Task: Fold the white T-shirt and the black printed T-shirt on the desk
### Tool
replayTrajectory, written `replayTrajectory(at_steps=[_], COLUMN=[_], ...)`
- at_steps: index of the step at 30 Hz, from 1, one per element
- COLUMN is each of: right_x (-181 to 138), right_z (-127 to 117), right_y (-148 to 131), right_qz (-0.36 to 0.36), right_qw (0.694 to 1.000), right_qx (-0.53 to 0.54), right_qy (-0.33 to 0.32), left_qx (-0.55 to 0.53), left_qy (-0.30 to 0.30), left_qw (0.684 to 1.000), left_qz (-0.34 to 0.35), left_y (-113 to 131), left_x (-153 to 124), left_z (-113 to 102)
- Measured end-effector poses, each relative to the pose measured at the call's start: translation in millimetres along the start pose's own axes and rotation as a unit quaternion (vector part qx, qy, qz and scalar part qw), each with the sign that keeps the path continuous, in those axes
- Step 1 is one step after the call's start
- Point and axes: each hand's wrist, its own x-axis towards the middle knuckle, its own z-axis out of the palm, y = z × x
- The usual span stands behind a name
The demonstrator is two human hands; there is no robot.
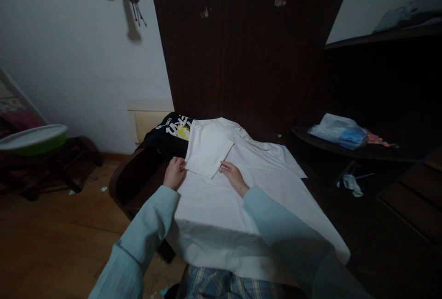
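A white T-shirt (pixel 221 204) lies spread over a dark wooden seat, its lower end hanging over the front edge. One sleeve (pixel 209 147) is folded inward across the body of the shirt. At the fold on the left side, my left hand (pixel 174 173) is closed on the fabric, fingers and thumb pinched together. My right hand (pixel 234 177) pinches the lower corner of the sleeve's hem. A black garment (pixel 162 135) with white and yellow print lies behind, beside the shirt's left edge.
The seat's curved wooden armrest (pixel 119 181) is at left, and a tall dark panel (pixel 241 55) rises behind. A plastic package (pixel 340 131) lies on the right-hand shelf. Far left, a green basin (pixel 44 144) sits on a low stool.
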Motion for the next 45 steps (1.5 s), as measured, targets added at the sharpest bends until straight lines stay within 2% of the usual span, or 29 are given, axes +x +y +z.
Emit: replayTrajectory(at_steps=[3, 11, 14, 17, 28, 32, 35, 37, 42, 45], right_x=[-0.3, -1.5, -1.9, -2.0, -3.3, -3.8, -3.8, -3.8, -3.5, -3.9], right_z=[0.1, -1.0, -0.9, -0.6, -0.7, -0.9, -0.9, -0.8, -0.4, -1.1], right_y=[-2.7, -9.2, -7.9, -6.9, -7.2, -9.6, -12.6, -13.6, -11.0, -9.9], right_qz=[0.005, 0.024, 0.029, 0.024, 0.006, 0.011, 0.020, 0.019, 0.010, -0.023], right_qw=[1.000, 1.000, 0.999, 0.999, 1.000, 1.000, 1.000, 1.000, 1.000, 0.999], right_qx=[0.010, 0.001, -0.013, -0.023, -0.011, -0.001, 0.003, 0.003, -0.008, -0.039], right_qy=[0.003, -0.004, 0.002, 0.004, 0.001, 0.001, 0.002, -0.001, -0.002, 0.009], left_qx=[0.011, 0.028, 0.004, -0.005, -0.017, -0.026, -0.033, -0.038, -0.038, -0.039], left_qy=[-0.004, 0.035, 0.042, 0.025, -0.013, 0.003, -0.032, -0.043, -0.030, -0.026], left_qw=[1.000, 0.997, 0.999, 1.000, 0.999, 0.991, 0.982, 0.982, 0.987, 0.988], left_qz=[-0.010, -0.059, -0.020, 0.019, -0.048, -0.134, -0.182, -0.178, -0.156, -0.145], left_y=[1.0, -0.6, -0.4, 1.5, 5.8, 5.3, 2.7, 1.0, 0.5, 1.7], left_x=[-0.5, -0.9, -0.1, -0.3, -0.9, 1.4, 2.4, 2.4, 1.2, 0.6], left_z=[-1.3, 0.6, 0.8, -0.6, -2.8, -3.8, -3.4, -2.6, -2.2, -3.8])
